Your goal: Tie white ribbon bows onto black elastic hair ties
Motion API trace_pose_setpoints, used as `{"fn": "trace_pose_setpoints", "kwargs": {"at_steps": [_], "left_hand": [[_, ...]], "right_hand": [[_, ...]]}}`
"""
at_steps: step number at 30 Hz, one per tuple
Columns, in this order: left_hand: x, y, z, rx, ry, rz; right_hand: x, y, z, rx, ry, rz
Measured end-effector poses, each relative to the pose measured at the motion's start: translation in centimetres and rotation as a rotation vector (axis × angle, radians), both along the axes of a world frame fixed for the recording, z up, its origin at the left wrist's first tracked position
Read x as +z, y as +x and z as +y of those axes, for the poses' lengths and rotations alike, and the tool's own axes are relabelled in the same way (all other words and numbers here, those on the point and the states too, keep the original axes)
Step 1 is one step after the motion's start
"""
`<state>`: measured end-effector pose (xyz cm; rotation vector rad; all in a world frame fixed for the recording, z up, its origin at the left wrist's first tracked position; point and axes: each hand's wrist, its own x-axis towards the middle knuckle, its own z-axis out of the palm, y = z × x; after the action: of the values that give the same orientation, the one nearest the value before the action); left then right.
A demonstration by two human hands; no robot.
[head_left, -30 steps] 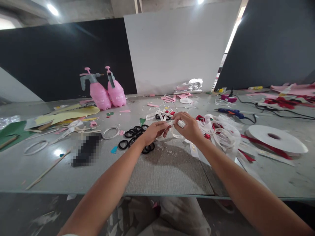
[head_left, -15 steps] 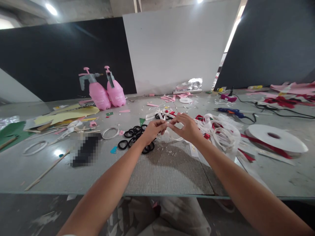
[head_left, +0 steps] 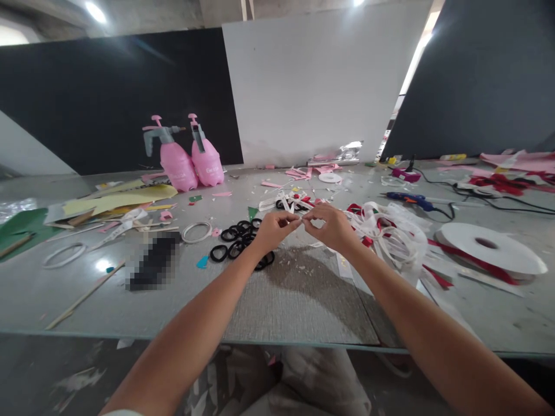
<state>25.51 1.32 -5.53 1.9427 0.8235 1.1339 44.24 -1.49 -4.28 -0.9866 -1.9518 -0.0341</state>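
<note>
You are at a grey tabletop (head_left: 303,315) littered with scraps; behind it stand a black board (head_left: 121,104) and a white board (head_left: 312,92). Taking your hands as the clock's centre, two pink spray bottles (head_left: 178,169) stand at ten o'clock, contents not visible. Your left hand (head_left: 272,230) and right hand (head_left: 332,228) each pinch finger to thumb, tips side by side; anything between is too small to tell. Black bands (head_left: 234,232) lie at nine, tangled white ribbon (head_left: 410,240) at three.

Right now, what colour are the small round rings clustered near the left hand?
Black; the small round rings show best in head view.
</note>
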Motion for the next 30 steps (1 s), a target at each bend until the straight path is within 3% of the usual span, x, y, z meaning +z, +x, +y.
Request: {"fn": "trace_pose_setpoints", "kwargs": {"at_steps": [7,16,24,30], "left_hand": [[-0.4,0.22,-0.12,0.015,0.043,0.034],[-0.1,0.22,-0.25,0.002,0.013,0.0],[-0.25,0.07,-0.02,0.046,0.054,0.02],[-0.37,0.05,0.05,0.047,0.071,0.013]], "right_hand": [[0.12,-0.2,-0.11,-0.082,-0.087,-0.078],[0.01,0.05,0.0,-0.063,-0.158,-0.019],[-0.01,0.06,0.07,0.034,-0.085,0.02],[-0.17,-0.36,0.09,-0.008,-0.083,0.022]]}}
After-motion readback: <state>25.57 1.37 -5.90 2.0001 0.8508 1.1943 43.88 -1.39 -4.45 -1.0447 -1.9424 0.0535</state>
